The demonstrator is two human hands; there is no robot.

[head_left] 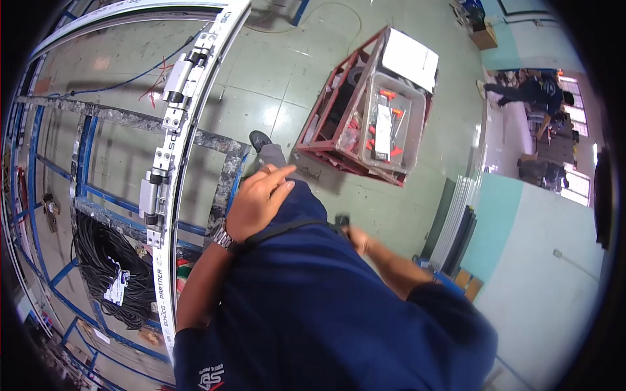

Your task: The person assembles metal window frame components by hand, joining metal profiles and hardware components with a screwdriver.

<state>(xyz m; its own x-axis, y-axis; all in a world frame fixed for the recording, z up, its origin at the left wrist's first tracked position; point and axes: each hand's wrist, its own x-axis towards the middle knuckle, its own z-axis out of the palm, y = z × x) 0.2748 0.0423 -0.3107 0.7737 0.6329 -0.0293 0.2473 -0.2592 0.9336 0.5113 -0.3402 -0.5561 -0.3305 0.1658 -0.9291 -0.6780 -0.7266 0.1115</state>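
My left hand (pixel 257 201), with a metal watch on its wrist, is held in front of my waist. Its index finger and thumb stretch out, apart, and nothing shows between them. Beside it stands a white profile frame (pixel 164 280) with hinges (pixel 180 79) fixed along it. At my right hip, my right hand (pixel 357 240) is blurred and closed round a small dark object (pixel 342 221) that I cannot make out.
A red cart (pixel 332 140) carries a grey tray (pixel 412 140) with red-handled tools and a white box (pixel 409 58). Blue racking (pixel 120 195) holds coiled black cable (pixel 98 260). Profiles (pixel 453 215) lean at the right wall. Another person (pixel 538 90) is at the far right.
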